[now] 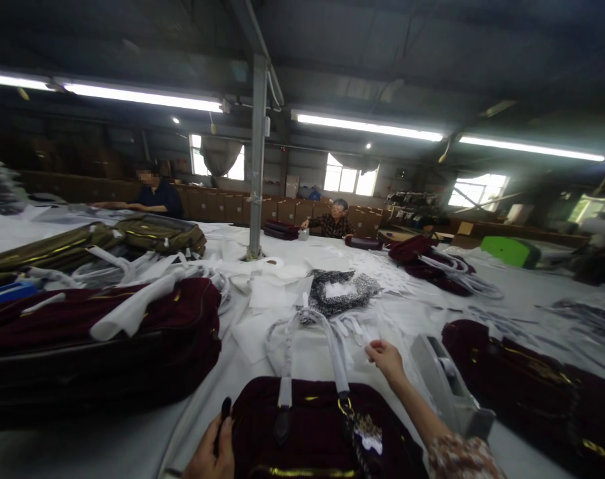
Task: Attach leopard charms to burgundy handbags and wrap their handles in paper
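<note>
A dark maroon handbag lies flat in front of me, its two handles wrapped in white paper and stretched away from me. My left hand rests at the bag's near left corner with its fingers closed around a thin black tool. My right hand reaches past the bag's right handle to the loose white paper strips on the table; its fingertips touch one.
A grey tape dispenser stands right of my forearm, with maroon bags beyond it. Stacked maroon and olive bags fill the left. A steel post rises mid-table. Two people sit at the far side.
</note>
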A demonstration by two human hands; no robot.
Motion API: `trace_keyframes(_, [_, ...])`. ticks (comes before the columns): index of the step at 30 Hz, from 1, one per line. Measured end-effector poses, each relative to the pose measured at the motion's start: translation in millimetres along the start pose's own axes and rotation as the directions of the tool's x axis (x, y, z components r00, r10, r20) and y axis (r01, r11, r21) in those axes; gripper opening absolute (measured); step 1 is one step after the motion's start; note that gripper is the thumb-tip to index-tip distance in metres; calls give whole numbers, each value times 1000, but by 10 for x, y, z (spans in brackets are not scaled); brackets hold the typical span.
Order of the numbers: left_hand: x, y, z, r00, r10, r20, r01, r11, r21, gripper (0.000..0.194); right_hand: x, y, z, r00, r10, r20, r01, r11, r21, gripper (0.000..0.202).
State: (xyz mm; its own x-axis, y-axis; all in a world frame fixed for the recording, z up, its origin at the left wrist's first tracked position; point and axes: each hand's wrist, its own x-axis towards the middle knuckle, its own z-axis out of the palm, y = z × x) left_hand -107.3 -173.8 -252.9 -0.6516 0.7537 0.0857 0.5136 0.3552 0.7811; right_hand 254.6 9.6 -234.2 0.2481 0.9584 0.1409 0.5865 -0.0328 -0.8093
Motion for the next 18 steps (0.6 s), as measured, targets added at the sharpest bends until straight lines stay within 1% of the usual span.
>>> trace_keyframes(2, [-13, -10, 7, 1000, 14, 0, -14, 1000, -27, 30, -10, -32, -42, 1000, 22, -18, -21, 998, 66, 34])
trace_keyframes(4, [-16, -36, 26, 999, 33, 8, -32, 998, -49, 31, -24, -84, -84, 999, 33, -23, -30, 993, 111, 36])
trace_keyframes(8, [-6, -92, 65, 997, 71, 40, -68, 995, -66, 36, -70, -202, -175, 998, 52, -44, -45, 989, 142, 26])
trace_keyframes(10, [-7, -97, 69, 995, 80, 59, -76, 995, -66, 38, -94, -253, -220, 995, 68, -79, -56, 988, 141, 19])
trace_keyframes(12, [-17, -82, 60, 994, 96, 60, -92, 993, -68, 37, -127, -308, -249, 992, 82, -100, -67, 986, 151, 16])
trace_keyframes(14, [-32, -62, 45, 993, 112, 36, -109, 991, -77, 35, -182, -379, -249, 993, 87, -79, -71, 979, 191, 20])
trace_keyframes(18, [-55, -48, 30, 993, 116, 12, -114, 988, -102, 35, -376, -596, -157, 998, 44, 42, -55, 946, 319, 30])
